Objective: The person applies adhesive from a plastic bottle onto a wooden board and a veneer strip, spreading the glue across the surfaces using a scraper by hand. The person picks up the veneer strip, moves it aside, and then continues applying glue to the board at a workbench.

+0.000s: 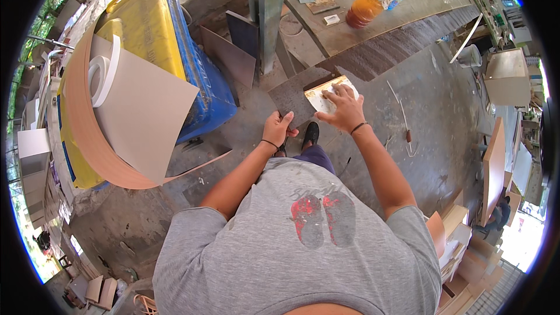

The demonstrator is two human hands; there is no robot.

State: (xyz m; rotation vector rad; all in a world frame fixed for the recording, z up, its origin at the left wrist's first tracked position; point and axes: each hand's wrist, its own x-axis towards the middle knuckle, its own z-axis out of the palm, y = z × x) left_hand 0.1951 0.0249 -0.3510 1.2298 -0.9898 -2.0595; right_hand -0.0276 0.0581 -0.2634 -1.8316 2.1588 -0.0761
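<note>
Fisheye view looking down. A person's L hand (278, 127) pinches the near end of a long, dark brown strip (379, 46), prob. thin laminate, betw. thumb & fingers. R hand (345, 108), fingers spread, presses a spreader-like pad (319, 102), pale w/ a tan edge, on the strip. Strip slants up to the right: far part along the edge of a workbench (420, 9), near end out over the concrete floor (420, 134).

Risks, as I judge: the near end could bend or slip if R hand pushes harder than the L pinch can resist, b/c it seems to have little other support. A sideways tug might drag the strip off the bench edge, or knock the amber jar (361, 13) close by. Uneven pressure might leave marks.

Strip's look: straight, narrow; dull grey-brown at near end, darker mid-length, pale diagonal streaks farther up. Can't tell if wet.
</note>
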